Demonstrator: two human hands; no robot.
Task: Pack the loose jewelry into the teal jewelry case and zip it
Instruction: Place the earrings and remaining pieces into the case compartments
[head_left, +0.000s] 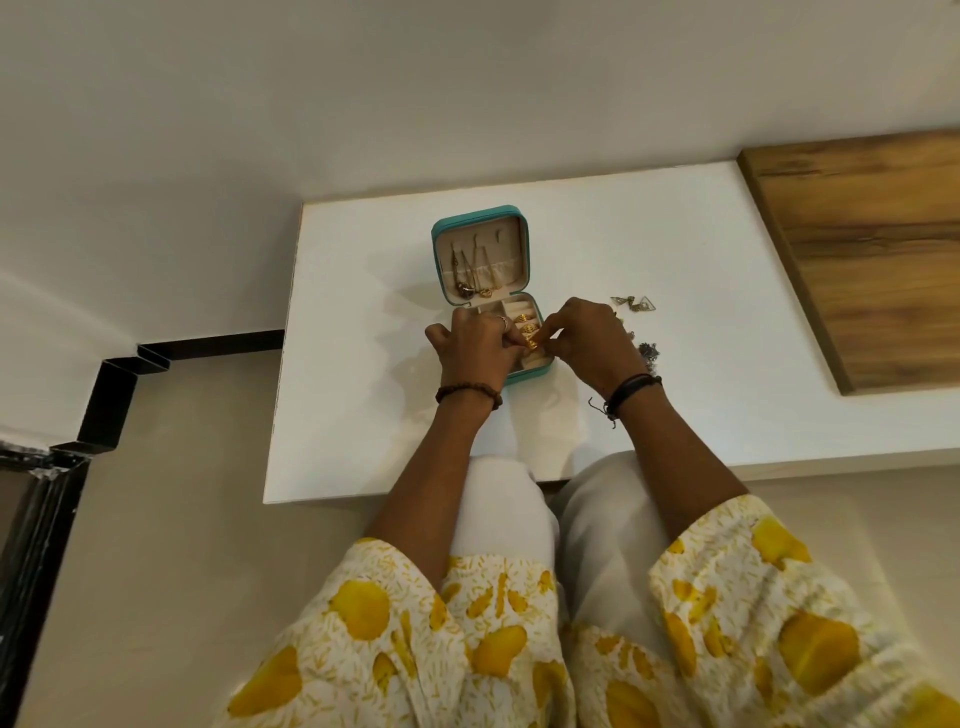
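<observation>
The small square teal jewelry case with a cream lining (485, 283) was seen lying open on the white tabletop (675, 322), its lid tipped back and thin chain pendants (470, 275) hung inside it. Over the lower tray a small gold ring (532, 343) was pinched between the fingertips of both hands: the left hand (475, 345) was curled in from one side, the right hand (592, 338) from the other, and the ring was held just above the ring rolls, where other gold rings (523, 323) were already seated. Whether the ring was touching the roll could not be told.

The ring was judged light, hard and smooth, apt to slip from a loose pinch and to roll away if dropped; it would best be taken by its band edges and pressed into the soft slot, which looked as though it would yield and then grip. Still loose on the table, just right of the right hand, a pair of pale triangular metal earrings (634, 303) and a dark beaded cluster (647, 352) were left to be packed. Those were reckoned flimsy and tangle-prone, better lifted by a hook or frame than dragged. The case itself was thought light and stiff-walled, so it would want steadying by a side wall when the zip is finally run.
</observation>
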